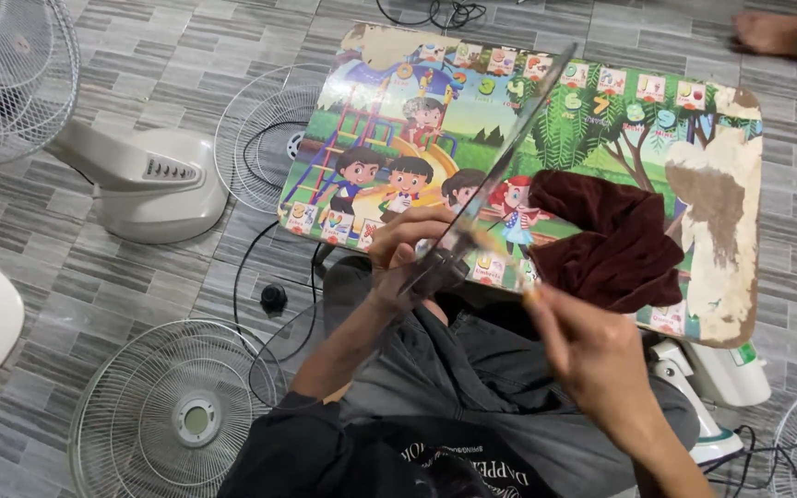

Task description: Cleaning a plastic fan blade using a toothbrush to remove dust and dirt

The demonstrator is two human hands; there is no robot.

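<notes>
Cloth [615,242] lies on the surface [601,120], right of the fan blade [500,175]. Fan grille [172,410] on floor [140,277], left of surface.

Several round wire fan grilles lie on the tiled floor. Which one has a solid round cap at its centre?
The fan grille at lower left, beside the person's left arm; its hub holds a pale round cap, while the grille left of the picture table is open-centred.

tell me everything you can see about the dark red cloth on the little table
The dark red velvety cloth lies crumpled in a loose folded heap on the small low table with a colourful cartoon-printed top, toward its near right side. It looks soft and plush, with deep folds. It rests beside a worn, peeling patch of the tabletop. The right hand is just in front of it; contact cannot be told.
</notes>
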